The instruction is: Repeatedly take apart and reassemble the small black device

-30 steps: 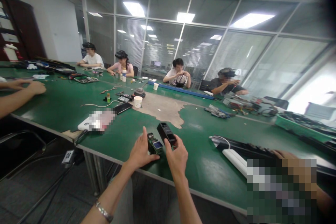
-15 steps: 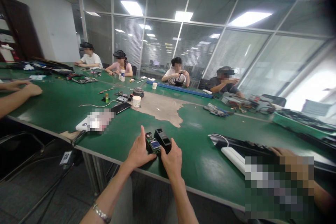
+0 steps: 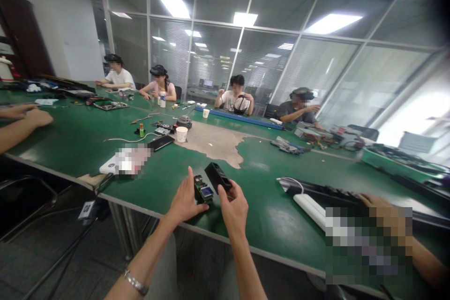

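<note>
My left hand (image 3: 185, 200) is around a small green circuit board (image 3: 203, 191) with a little lit screen. Its thumb lies along the near end of the board and its fingers point up along the left side. In my right hand (image 3: 235, 206) is a black plastic housing (image 3: 217, 176), gripped by its near end. The housing is tilted, with an opening toward me, and sits just right of the board, apart from it. Something small and reddish shows by the right fingers, too small to name. Both hands are over the near edge of the green table (image 3: 260, 234).
Left of my hands are a white device (image 3: 108, 165), partly blurred out, a black phone (image 3: 161, 143) and a paper cup (image 3: 182, 134). On the right lie a white power strip (image 3: 309, 211) and a neighbour's hand (image 3: 378, 201). Another person's hands (image 3: 38, 116) rest at left. Several people sit opposite.
My right hand has turned and tilted the black housing, so its hollow side now shows, and has shifted slightly right of the board. The left hand and circuit board stay nearly still.
</note>
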The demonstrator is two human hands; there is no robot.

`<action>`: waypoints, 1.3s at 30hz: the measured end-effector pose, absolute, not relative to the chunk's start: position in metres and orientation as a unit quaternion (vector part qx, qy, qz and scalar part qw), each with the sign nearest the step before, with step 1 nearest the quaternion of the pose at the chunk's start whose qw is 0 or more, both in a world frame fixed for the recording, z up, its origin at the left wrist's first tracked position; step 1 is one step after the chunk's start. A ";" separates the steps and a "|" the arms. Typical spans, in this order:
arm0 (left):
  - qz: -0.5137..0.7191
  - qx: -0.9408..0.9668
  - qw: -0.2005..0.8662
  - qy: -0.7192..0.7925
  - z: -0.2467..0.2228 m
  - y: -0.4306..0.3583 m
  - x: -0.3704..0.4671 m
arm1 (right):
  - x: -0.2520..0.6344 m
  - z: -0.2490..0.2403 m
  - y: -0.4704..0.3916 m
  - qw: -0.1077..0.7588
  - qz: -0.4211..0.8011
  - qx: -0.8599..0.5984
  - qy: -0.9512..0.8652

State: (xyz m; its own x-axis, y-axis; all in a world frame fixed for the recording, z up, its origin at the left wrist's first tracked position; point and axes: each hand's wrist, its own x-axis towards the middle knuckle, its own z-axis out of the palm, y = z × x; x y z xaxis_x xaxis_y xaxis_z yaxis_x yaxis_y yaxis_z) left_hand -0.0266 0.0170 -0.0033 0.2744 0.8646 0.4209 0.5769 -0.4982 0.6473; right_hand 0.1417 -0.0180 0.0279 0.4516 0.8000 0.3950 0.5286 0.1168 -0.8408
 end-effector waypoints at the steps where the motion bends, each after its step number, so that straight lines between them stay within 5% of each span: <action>1: 0.384 0.776 0.189 0.464 -0.003 0.017 -0.027 | 0.138 0.031 -0.019 0.548 0.128 -0.646 -0.515; 28: 0.386 0.787 0.142 0.461 -0.008 0.018 -0.025 | 0.109 0.015 -0.033 0.332 0.019 -0.694 -0.638; 39: 0.393 0.778 0.146 0.468 -0.012 0.022 -0.024 | 0.109 0.026 -0.029 0.380 0.049 -0.685 -0.620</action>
